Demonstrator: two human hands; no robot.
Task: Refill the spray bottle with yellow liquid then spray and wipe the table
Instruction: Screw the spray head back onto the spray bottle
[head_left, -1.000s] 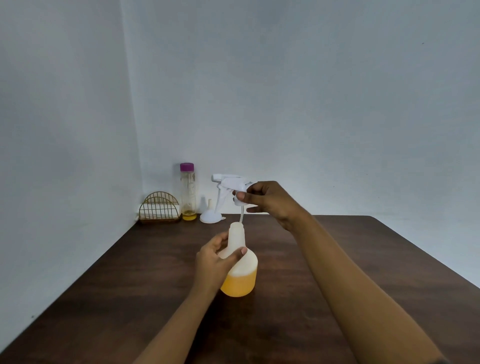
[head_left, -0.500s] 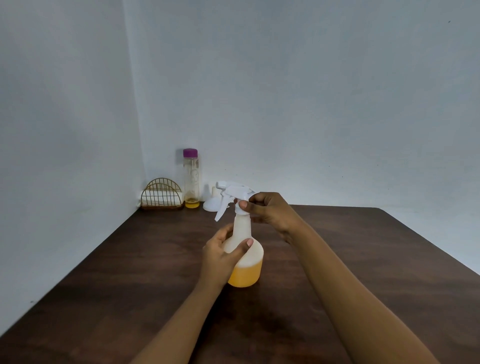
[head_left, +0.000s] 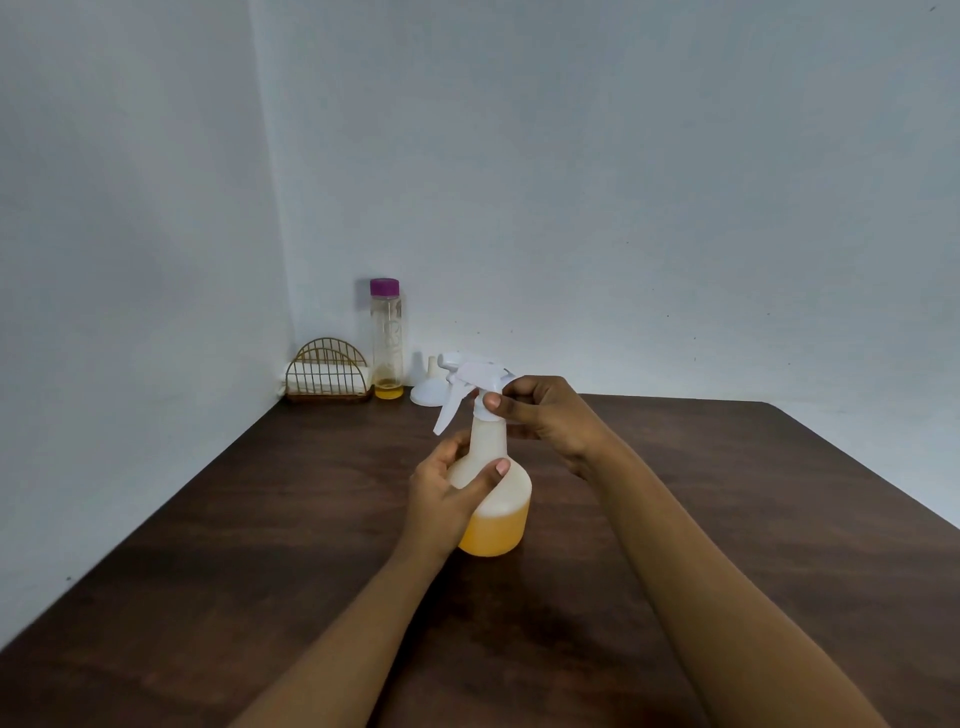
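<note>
A white translucent spray bottle stands upright on the dark wooden table, its lower part filled with yellow liquid. My left hand grips the bottle's shoulder and neck from the left. The white trigger head sits on the bottle's neck, nozzle pointing left. My right hand pinches the collar of the trigger head from the right.
At the back left corner stand a clear bottle with a purple cap, a little yellow liquid at its bottom, a gold wire holder with white cloths, and a white funnel upside down. Walls close off the left and back.
My right hand has lowered the trigger head, with its tube, down into the bottle until it sits on the neck. My left hand has kept holding the bottle.
</note>
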